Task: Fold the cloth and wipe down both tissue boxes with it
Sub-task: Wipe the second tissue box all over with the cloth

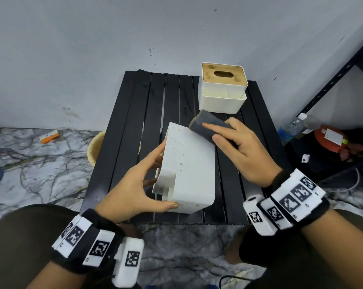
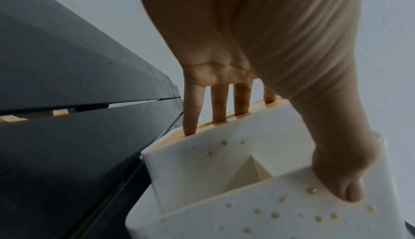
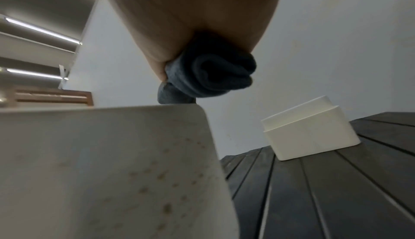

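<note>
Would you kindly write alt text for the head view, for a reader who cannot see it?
A left hand holds a stained white tissue box on a black slatted table while the right hand presses a folded dark cloth to its far edge. A second box stands behind.

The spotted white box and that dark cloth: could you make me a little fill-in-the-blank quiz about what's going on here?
1. The folded dark grey cloth is held in the person's ____ hand.
2. The spotted white plastic tissue box is steadied by the left hand, whose grip is fingers on its far side and ____ near.
3. The other white tissue box has a ____ lid.
4. Both boxes sit on a slatted ____ table.

Missing words: right; thumb; wooden; black
</note>
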